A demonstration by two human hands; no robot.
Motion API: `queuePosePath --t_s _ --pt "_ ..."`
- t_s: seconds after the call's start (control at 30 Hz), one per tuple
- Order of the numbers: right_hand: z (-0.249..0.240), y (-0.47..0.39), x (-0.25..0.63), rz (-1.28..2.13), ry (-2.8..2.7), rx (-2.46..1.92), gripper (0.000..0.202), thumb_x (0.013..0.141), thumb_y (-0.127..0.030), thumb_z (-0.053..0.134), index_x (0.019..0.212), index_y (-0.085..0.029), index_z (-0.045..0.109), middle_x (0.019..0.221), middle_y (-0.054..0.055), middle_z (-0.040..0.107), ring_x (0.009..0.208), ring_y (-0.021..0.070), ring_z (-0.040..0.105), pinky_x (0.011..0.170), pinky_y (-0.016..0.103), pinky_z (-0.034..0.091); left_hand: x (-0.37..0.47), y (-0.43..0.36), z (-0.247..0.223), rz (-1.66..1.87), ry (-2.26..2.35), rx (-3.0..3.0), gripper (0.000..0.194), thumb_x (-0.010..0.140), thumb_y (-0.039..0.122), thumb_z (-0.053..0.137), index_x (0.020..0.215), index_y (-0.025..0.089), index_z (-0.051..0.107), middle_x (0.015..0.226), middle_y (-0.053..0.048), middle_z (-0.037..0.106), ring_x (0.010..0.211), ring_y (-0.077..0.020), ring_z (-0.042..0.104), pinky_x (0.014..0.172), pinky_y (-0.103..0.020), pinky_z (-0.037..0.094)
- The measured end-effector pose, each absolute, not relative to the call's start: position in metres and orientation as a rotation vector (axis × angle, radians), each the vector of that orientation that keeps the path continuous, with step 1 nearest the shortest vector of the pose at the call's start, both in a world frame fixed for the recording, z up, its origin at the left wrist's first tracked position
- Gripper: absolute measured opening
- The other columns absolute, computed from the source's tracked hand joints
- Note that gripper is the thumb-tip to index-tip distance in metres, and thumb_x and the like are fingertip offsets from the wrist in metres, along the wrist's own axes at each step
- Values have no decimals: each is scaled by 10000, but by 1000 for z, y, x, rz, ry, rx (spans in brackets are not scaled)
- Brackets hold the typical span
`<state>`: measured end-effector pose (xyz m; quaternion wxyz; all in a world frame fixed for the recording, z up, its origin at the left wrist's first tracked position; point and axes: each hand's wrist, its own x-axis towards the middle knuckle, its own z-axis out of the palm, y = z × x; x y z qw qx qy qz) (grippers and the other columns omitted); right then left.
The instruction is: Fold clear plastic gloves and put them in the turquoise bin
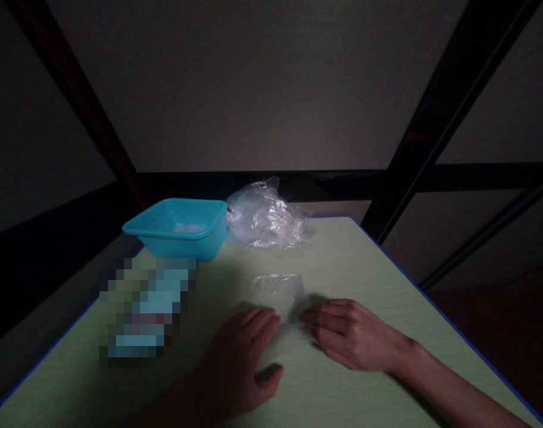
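A small, clear, flat plastic bag [278, 291] lies on the table in front of me, its outline faint. On its lower left side is my left hand [242, 359], fingers stretched forward and thumb held apart. My right hand [354, 336] comes in from the right, with curled fingers and the fingertips together at the bag's right edge. The right thumb is mostly hidden. Beyond the flat bag, a crumpled heap of clear plastic bags [266, 217] sits near the table's far edge.
A blue plastic basin [186, 246] stands at the back left, a whitish item in it. Before it lies a pixelated bluish object [159, 297] I cannot make out. The pale green table [364, 261] has blue edging; a wall [262, 89] rises behind.
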<state>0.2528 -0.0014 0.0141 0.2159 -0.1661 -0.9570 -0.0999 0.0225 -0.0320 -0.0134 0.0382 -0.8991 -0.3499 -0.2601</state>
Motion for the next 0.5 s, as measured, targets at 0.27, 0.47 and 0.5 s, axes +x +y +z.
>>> queuePosePath --t_s 0.27,0.47,0.5 --pt "9 1 256 -116 -2757 -447 267 940 -240 338 860 -152 577 949 104 687 847 177 634 689 312 510 14 -28 -14 -824 -1140 -2765 505 617 195 594 1112 125 526 1022 -123 663 915 -261 616 793 -380 531" --pt "4 12 261 -18 -2758 -402 339 941 -225 313 1061 -78 593 1073 130 669 989 208 612 809 356 522 12 -28 -18 -805 -1117 -2739 537 634 212 588 1155 128 490 1033 -127 663 918 -268 622 798 -395 530" --pt "3 13 261 -11 -2758 -405 343 940 -225 316 1059 -78 602 1072 131 671 988 212 615 806 361 525 12 -28 -18 -804 -1112 -2734 542 633 215 590 1158 126 486 1035 -130 664 917 -270 624 794 -395 532"
